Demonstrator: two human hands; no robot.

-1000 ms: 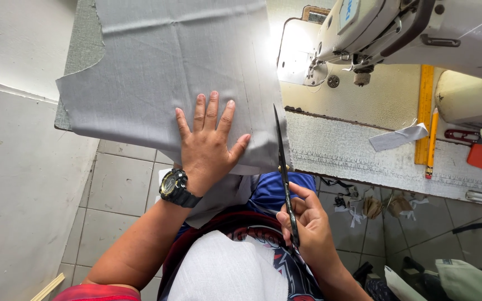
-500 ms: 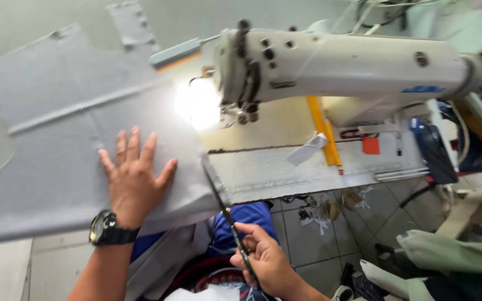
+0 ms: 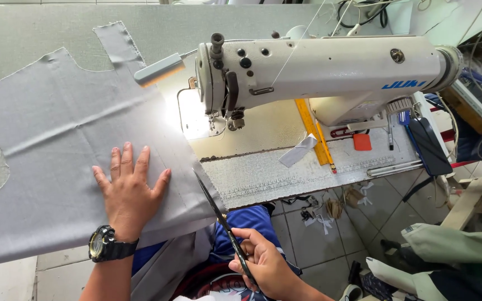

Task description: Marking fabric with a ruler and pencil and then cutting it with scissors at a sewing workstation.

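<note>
- The left hand [image 3: 129,192] lies open and flat, fingers spread, on the grey fabric panel [image 3: 57,145] in the lower left of the frame, pressing it onto the tabletop [image 3: 263,173]. A black wristwatch [image 3: 106,247] sits on that wrist.
- The right hand [image 3: 266,262], at the bottom centre, is closed round the handles of a pair of dark scissors [image 3: 218,214]. The blades run up and to the left, and their tips reach the right-hand edge of the fabric, just beside the left hand's little finger.
- The fabric covers most of the left half of the frame; its near edge hangs over the front of the tabletop, and a narrow strip of it runs towards the upper left.
- The step in hand looks like trimming along the fabric's right edge, with the cut only at its start; whether the blades are parted I cannot tell.
- A clean cut would call for the cloth to be kept taut and flat under the left palm while the blades follow the edge line, well clear of the spread fingers.
- To the right stands a white sewing machine [image 3: 330,72] with its lamp lit; a yellow ruler [image 3: 316,134] and a small white cloth scrap [image 3: 298,150] lie near its base.
</note>
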